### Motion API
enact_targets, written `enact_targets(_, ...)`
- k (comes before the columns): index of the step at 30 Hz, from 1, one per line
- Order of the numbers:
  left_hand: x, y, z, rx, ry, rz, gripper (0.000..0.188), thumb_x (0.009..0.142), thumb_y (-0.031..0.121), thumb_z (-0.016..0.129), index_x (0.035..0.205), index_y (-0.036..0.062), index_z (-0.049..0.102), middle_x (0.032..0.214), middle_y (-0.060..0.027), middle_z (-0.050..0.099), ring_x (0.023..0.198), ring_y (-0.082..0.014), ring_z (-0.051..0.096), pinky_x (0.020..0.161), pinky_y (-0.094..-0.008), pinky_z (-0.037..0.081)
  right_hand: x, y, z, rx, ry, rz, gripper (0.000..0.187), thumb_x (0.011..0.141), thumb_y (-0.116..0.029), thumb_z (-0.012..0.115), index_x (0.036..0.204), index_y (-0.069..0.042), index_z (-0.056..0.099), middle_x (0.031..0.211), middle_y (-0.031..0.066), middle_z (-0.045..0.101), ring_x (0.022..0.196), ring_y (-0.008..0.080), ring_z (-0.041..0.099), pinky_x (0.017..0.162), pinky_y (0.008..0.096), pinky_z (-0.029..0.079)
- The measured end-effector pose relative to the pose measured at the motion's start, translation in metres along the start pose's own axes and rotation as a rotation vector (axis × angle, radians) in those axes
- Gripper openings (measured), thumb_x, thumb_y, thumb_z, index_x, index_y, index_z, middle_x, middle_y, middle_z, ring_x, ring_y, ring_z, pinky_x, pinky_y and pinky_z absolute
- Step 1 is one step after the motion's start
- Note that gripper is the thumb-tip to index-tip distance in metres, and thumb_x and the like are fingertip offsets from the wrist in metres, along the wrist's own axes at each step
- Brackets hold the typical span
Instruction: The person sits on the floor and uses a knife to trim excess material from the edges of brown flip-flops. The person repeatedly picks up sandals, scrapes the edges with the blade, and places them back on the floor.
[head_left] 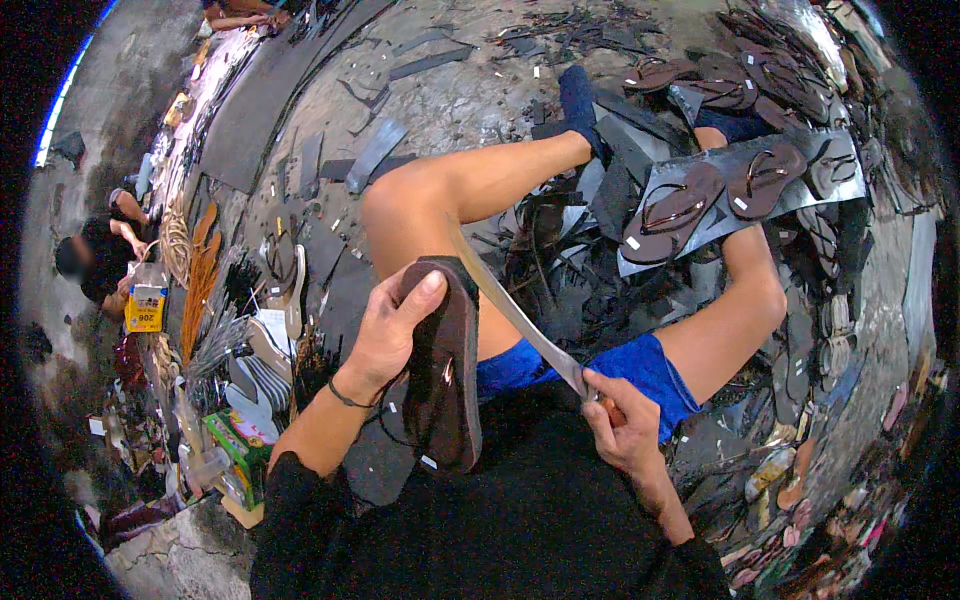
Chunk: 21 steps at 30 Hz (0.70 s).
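My left hand [380, 335] is closed round a dark brown flip-flop [440, 385], held upright in front of my torso, with the thumb across its upper end. One strap loop shows at the side of the sole by my wrist. In my right hand [625, 420] is a knife [520, 325] with a long, curved blade and an orange-brown handle. Its blade slants up and left past my thigh, its tip near my bent left knee. The blade appears apart from the flip-flop's edge. Over my right leg lies a grey sheet [690, 245] bearing several flip-flops [672, 212].
Dark rubber scraps [565, 265] are heaped between my legs. More brown flip-flops [720, 82] sit at the far right. On the left are a green box [240, 455], stacked grey soles [255, 385] and a yellow tin [146, 308] near another person [105, 255]. A long dark sheet [265, 100] lies beyond.
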<state>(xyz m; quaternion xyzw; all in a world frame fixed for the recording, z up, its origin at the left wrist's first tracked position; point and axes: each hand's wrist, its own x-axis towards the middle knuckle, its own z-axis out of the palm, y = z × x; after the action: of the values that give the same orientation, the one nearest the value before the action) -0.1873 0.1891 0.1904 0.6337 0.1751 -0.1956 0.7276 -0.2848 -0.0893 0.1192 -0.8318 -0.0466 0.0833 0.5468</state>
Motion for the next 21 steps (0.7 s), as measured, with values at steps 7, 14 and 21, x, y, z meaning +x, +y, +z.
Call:
enact_targets(7,-0.001,-0.013,-0.005,-0.068,0.001,-0.018,0.032,0.097,0.030,0.052,0.106,0.0006,0.060,0.090,-0.0004,0.064,0.079,-0.0069,0.059,0.072,-0.0222,0.048,-0.011,0.014,-0.008,-0.041,-0.069,-0.062,0.033,0.078,-0.020,0.070,0.107,-0.004,0.066,0.087,0.0124,0.069,0.066,0.0235,0.065,0.060,0.0331,0.052)
enact_targets(14,0.004,-0.015,0.002,0.063,0.053,0.140,0.033,0.098,0.031,0.052,0.108,0.0003,0.059,0.095,-0.0002,0.062,0.086,-0.0060,0.056,0.077,-0.0219,0.045,-0.013,0.017,-0.009,-0.122,-0.013,-0.205,0.031,0.080,-0.020,0.070,0.105,-0.002,0.066,0.085,0.0134,0.068,0.062,0.0239,0.062,0.056,0.0322,0.050)
enact_targets(21,-0.001,-0.020,0.001,0.021,0.068,0.114,0.029,0.097,0.026,0.052,0.109,-0.0003,0.058,0.099,-0.0008,0.062,0.089,-0.0080,0.056,0.082,-0.0234,0.045,0.000,0.012,-0.002,-0.199,0.031,-0.252,0.032,0.080,-0.021,0.071,0.107,-0.004,0.065,0.087,0.0130,0.068,0.063,0.0247,0.062,0.056,0.0324,0.049)
